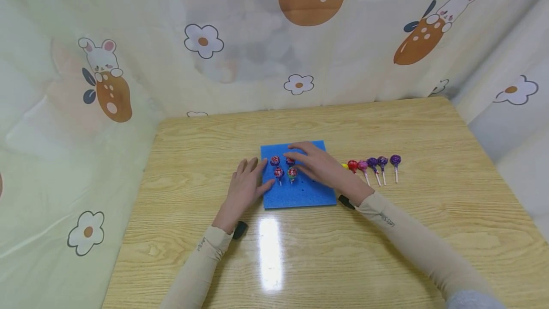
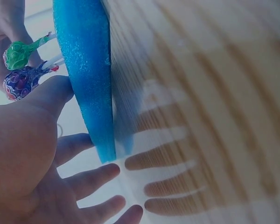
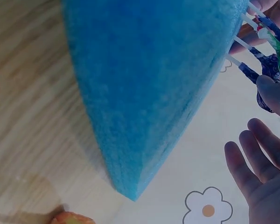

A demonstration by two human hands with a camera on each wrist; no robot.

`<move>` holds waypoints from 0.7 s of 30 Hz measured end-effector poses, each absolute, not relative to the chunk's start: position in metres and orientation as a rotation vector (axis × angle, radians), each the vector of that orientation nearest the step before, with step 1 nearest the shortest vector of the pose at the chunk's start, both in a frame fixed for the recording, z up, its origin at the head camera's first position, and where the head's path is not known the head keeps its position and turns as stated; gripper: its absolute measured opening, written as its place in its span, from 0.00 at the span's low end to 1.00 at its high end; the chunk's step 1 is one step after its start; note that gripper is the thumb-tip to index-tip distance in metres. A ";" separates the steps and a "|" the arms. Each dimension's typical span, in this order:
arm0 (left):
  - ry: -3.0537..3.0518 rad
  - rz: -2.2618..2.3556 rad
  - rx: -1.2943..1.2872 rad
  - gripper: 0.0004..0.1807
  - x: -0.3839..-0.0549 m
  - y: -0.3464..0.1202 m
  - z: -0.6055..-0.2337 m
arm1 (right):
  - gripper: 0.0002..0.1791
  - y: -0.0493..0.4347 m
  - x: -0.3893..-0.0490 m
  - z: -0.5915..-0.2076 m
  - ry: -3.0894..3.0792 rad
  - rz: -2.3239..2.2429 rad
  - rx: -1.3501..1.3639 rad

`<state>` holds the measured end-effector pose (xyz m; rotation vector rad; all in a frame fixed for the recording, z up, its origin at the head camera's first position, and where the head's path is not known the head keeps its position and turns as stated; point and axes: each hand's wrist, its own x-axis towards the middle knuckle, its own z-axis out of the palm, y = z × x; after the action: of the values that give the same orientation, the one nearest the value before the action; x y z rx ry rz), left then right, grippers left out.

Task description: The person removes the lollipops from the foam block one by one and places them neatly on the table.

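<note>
A blue foam block lies on the table with several wrapped lollipops standing in it by their sticks. The front pair is a purple-red lollipop and a green one. Behind these stand a red-purple lollipop and another dark one. My left hand rests along the block's left edge, thumb and index fingertips right at the foam, fingers spread. Over the block, my right hand has its thumb at the back right lollipop, with its other visible fingers extended in the right wrist view.
Right of the block lies a row of loose lollipops, among them a red one, a pink one and a purple one. Small dark holes show in the foam. A patterned curtain hangs behind the wooden table.
</note>
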<state>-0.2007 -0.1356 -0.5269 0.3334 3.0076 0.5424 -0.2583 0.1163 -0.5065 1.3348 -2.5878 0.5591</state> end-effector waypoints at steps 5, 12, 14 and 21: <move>3.000 0.540 0.328 0.39 -0.201 -0.135 -0.527 | 0.24 0.118 -0.260 -0.498 -2.557 0.593 1.317; 3.017 0.528 0.336 0.38 -0.201 -0.135 -0.530 | 0.24 0.130 -0.266 -0.483 -2.690 0.668 1.228; 3.019 0.530 0.340 0.38 -0.201 -0.136 -0.531 | 0.24 0.135 -0.267 -0.480 -2.752 0.707 1.215; 3.021 0.544 0.348 0.38 -0.201 -0.136 -0.531 | 0.22 0.150 -0.268 -0.475 -2.954 0.824 1.270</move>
<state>-0.2007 -0.1359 -0.5315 0.3485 3.0206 0.5441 -0.2679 0.1503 -0.4746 1.2698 -2.9541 0.8243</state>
